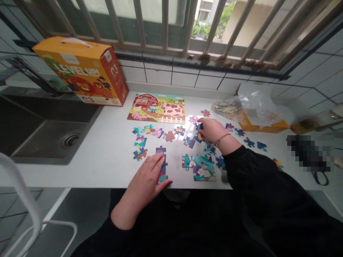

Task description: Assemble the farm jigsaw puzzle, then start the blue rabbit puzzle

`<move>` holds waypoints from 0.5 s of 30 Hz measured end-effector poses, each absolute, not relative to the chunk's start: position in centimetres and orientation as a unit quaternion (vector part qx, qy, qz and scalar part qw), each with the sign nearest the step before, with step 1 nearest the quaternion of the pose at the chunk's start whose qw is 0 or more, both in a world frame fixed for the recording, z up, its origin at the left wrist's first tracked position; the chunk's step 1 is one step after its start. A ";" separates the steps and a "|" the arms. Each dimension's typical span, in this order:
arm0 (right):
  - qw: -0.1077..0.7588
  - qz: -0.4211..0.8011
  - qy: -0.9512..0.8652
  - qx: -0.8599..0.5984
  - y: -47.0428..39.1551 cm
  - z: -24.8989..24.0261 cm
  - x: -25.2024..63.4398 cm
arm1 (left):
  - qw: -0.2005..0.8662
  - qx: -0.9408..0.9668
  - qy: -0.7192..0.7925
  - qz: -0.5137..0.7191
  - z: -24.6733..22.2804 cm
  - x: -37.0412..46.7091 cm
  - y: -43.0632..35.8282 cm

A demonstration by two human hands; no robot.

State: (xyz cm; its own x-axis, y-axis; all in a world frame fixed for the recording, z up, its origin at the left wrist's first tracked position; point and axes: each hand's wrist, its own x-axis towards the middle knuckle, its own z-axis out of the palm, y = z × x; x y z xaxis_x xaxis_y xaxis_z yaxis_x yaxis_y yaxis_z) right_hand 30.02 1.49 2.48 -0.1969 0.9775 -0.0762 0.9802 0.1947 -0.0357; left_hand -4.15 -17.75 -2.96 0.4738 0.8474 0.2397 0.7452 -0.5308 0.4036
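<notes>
My left hand point(150, 175) lies with its fingers stretched over a joined strip of dark blue and red puzzle pieces point(161, 151) near the counter's front edge, covering part of it. My right hand point(211, 130) reaches among the loose pieces, thumb and fingertips closed on a dark blue puzzle piece point(199, 126) that they partly hide. Right of my left hand sits a joined section with white rabbits point(205, 169). Loose pieces surround both hands, among them a brown piece point(169, 136), a purple piece point(158, 132) and a blue piece point(189, 142).
Behind the pieces lies a finished farm puzzle point(158, 108). An orange box point(83, 71) stands at the back left, beside a dark sink point(40, 142). At the back right, a plastic bag point(227, 107) of pieces rests by an open box point(265, 125). A blurred-out dark object point(308, 153) lies far right.
</notes>
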 end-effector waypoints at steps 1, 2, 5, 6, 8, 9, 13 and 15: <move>0.010 -0.041 0.774 0.632 1.7 2.4 30.1 | 0.121 0.851 0.466 0.209 -3.1 -4.1 -17.8; 0.000 -0.043 0.776 0.629 1.9 2.3 30.1 | 0.120 0.852 0.465 0.209 -3.1 -4.1 -17.8; -0.028 -0.049 0.783 0.619 2.4 2.8 29.8 | 0.121 0.852 0.462 0.213 -3.1 -4.1 -17.7; -0.034 -0.052 0.785 0.617 2.4 3.2 29.5 | 0.121 0.852 0.462 0.216 -3.0 -4.1 -17.7; -0.043 -0.055 0.787 0.613 2.1 4.0 28.5 | 0.119 0.852 0.460 0.220 -2.9 -4.1 -17.6; -0.053 -0.056 0.789 0.610 1.8 4.5 27.8 | 0.117 0.853 0.458 0.220 -2.9 -4.0 -17.6; -0.154 -0.179 0.786 0.571 -0.3 5.3 23.5 | 0.114 0.855 0.458 0.216 -2.9 -4.0 -17.6; -0.196 -0.326 0.744 0.550 -1.4 4.8 20.8 | 0.117 0.854 0.460 0.214 -2.9 -4.0 -17.6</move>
State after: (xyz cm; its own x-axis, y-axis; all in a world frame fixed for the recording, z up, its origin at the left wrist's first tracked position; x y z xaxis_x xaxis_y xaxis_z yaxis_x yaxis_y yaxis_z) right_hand 20.76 -1.44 4.82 -0.3182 0.9456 -0.0673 0.6910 0.1827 -0.6994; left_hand -3.99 -17.58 -2.86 0.4858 0.8351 0.2581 0.7345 -0.5501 0.3975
